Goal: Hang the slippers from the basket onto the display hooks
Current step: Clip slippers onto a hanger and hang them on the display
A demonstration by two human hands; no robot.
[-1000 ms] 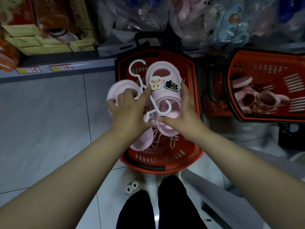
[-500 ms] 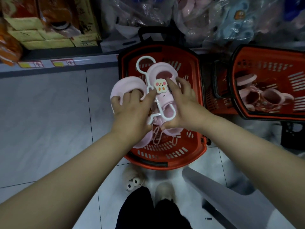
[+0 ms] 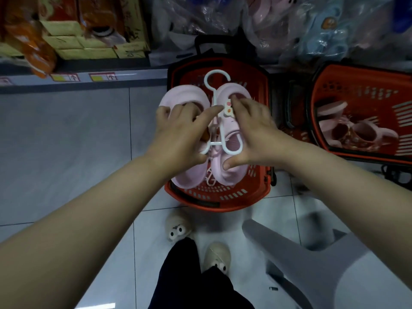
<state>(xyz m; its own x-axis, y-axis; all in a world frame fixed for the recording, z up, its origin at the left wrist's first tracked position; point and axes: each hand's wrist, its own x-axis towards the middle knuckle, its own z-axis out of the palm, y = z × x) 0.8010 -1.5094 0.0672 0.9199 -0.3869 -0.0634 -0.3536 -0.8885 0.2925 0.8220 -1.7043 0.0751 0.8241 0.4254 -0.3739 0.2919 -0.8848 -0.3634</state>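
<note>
Floor: basket (image 3: 191, 202) beneath fingers (image 3: 208, 111).
Fingers: left hand (image 3: 178, 134), right hand (image 3: 256, 132) grip 2 slippers (image 3: 189, 176), hanger (image 3: 215, 143).
Risk: loose slipper could drop off.

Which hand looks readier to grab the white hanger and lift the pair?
Probably left: the left hand, holding the left slipper, has its forefinger against the white hanger, while the right hand is wrapped round the right slipper.

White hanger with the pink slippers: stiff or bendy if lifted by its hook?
The hanger looks thin, so it probably flexes slightly. The slippers look like foam, likely light, so it should hold. On one hook, they may swing.
</note>
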